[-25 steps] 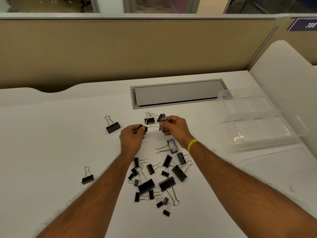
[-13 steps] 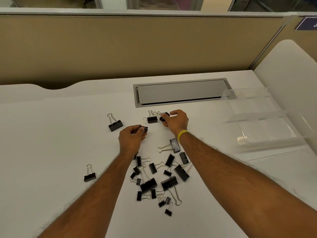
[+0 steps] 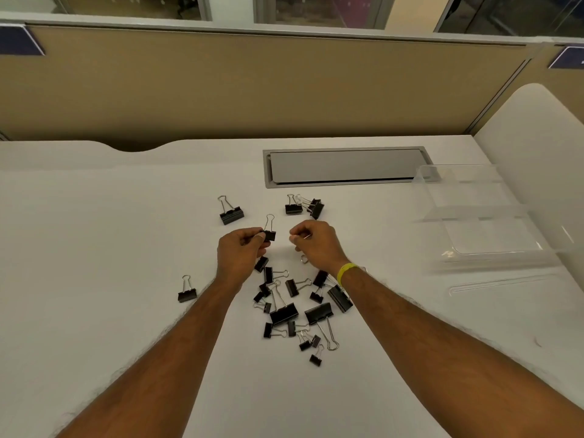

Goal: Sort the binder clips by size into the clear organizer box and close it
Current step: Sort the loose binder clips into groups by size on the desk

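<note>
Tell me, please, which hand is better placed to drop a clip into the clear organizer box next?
Right hand, probably: the organizer box sits open on its side; the left hand is farther away.

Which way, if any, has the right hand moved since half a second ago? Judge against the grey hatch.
Yes: the right hand has drawn back from the grey hatch, toward the person.

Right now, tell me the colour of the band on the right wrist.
Yellow. The wristband shows plainly in the head view, just behind the right hand.
</note>
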`<control>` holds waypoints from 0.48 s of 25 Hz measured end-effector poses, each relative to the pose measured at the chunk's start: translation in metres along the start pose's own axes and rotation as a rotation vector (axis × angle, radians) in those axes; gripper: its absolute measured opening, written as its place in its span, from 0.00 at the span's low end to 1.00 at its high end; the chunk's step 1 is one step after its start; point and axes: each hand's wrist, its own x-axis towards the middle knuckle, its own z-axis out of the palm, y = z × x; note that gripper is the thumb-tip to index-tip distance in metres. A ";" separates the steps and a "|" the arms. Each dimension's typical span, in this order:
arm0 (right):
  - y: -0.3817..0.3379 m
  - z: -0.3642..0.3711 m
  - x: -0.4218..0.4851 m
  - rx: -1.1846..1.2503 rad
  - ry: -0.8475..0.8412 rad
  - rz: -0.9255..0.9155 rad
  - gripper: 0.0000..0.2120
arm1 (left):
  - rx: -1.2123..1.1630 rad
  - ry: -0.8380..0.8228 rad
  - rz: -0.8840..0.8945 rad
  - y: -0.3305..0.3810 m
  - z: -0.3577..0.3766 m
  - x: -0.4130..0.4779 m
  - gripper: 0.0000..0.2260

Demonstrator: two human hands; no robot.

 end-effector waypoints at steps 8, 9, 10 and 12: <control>-0.014 0.060 -0.026 -0.570 -0.198 -0.126 0.24 | -0.072 0.145 0.010 -0.004 -0.073 -0.028 0.08; -0.014 0.066 -0.027 -0.619 -0.197 -0.136 0.25 | -0.079 0.155 0.005 -0.005 -0.080 -0.031 0.08; -0.014 0.069 -0.027 -0.644 -0.189 -0.140 0.25 | -0.085 0.160 0.001 -0.006 -0.085 -0.034 0.08; -0.015 0.074 -0.026 -0.657 -0.163 -0.138 0.22 | -0.083 0.170 -0.005 -0.008 -0.093 -0.040 0.08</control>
